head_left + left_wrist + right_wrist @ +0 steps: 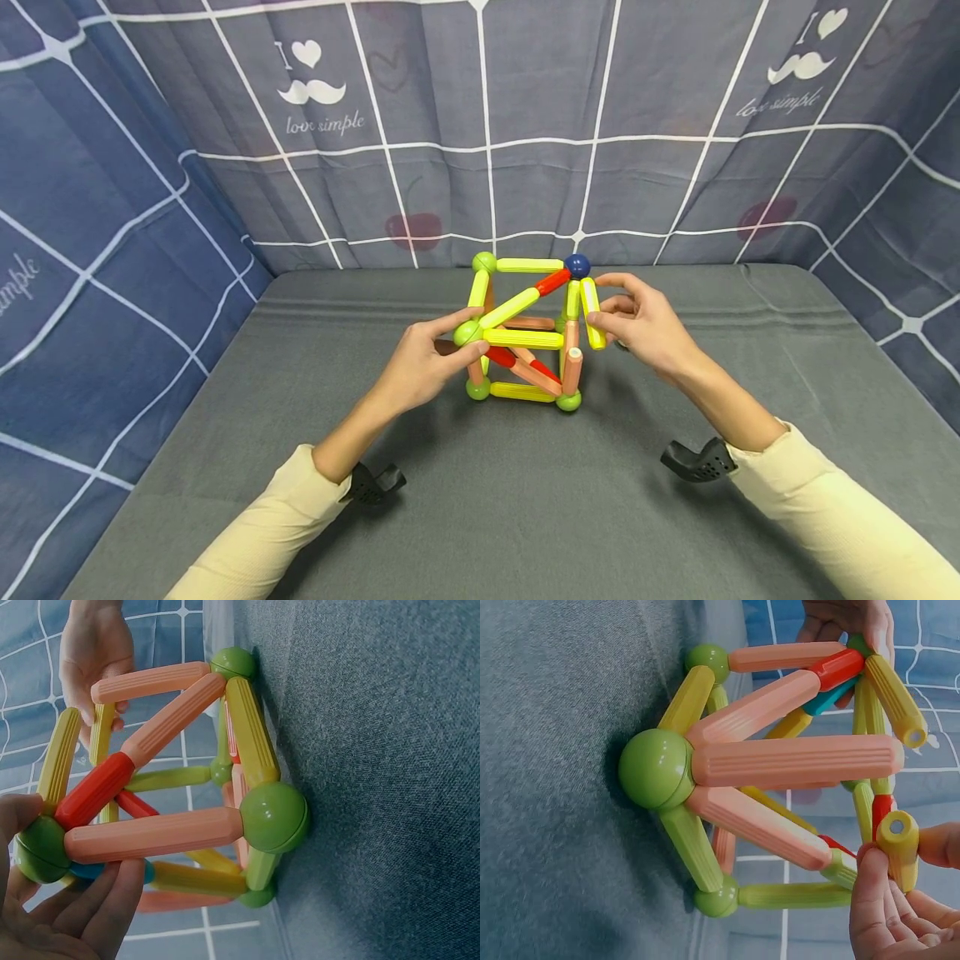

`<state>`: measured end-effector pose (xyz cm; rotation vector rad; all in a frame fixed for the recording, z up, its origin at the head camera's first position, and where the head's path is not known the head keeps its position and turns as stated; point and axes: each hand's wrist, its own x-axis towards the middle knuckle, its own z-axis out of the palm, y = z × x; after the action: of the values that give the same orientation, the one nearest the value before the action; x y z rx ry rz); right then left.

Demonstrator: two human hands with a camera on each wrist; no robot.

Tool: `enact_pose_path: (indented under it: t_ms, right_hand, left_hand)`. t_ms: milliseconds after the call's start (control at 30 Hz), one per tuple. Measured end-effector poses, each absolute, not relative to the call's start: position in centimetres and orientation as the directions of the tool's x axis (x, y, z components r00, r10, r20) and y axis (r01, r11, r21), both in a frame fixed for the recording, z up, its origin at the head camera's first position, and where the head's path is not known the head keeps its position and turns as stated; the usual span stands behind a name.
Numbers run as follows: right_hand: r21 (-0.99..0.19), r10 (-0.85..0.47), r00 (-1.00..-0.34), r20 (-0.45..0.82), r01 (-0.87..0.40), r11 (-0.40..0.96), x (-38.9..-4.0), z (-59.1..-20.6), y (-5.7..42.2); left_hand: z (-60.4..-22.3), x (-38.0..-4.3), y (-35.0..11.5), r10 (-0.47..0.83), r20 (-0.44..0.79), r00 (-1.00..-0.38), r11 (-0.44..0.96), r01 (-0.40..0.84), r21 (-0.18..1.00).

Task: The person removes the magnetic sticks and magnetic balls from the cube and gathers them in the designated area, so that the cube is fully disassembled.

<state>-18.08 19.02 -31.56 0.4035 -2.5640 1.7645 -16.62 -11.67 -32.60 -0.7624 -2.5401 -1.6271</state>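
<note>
- Nearest you are two cream cloth sleeves (247,533), with one black perforated bracket (697,461) at each cuff, two in all.
- Beneath them spreads one dark grey, cloth-covered surface (480,500).
- On it, between your hands, stands one open frame of plastic rods and balls (517,305).
- Your left hand (427,362) pinches one glossy light green ball (468,333) at the frame's upper near left corner, between thumb and fingers.
- Your right hand (648,325) pinches one ribbed yellow plastic rod (592,302), fingertips clamped on it, at the frame's right side. Its upper end is close to the blue ball; you cannot tell whether they touch.
- Two rods end free near you: one yellow crossbar rod (525,339) running right from your pinched ball, and one salmon-pink upright rod (572,375) rising from the lower right ball.
- You can count five green balls in the head view, the pinched one included, and one dark blue ball (577,267) at the upper far right corner.
- Farthest off hangs one grey-blue cloth with white grid lines (547,108). You can read "love simple" twice, each below an "I", a heart and a moustache; at the left edge, a cut-off "simple" shows.
</note>
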Motion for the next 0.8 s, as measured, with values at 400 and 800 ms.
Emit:
enact_pose_path:
  t_ms: [400,800]
  right_hand:
    - [-0.916,-0.304,-0.950,0.069,-0.181,0.359,-15.4,-33.1,21.7]
    - [-0.924,-0.388,-0.921,-0.015,-0.135,0.356,-12.0,-36.0,23.7]
  left_hand:
    - [-32.7,-16.7,-11.7,0.382,0.292,-0.877,0.332,0.424,0.843]
    - [-32.7,-16.7,-11.7,0.385,0.295,-0.875,0.330,0.429,0.841]
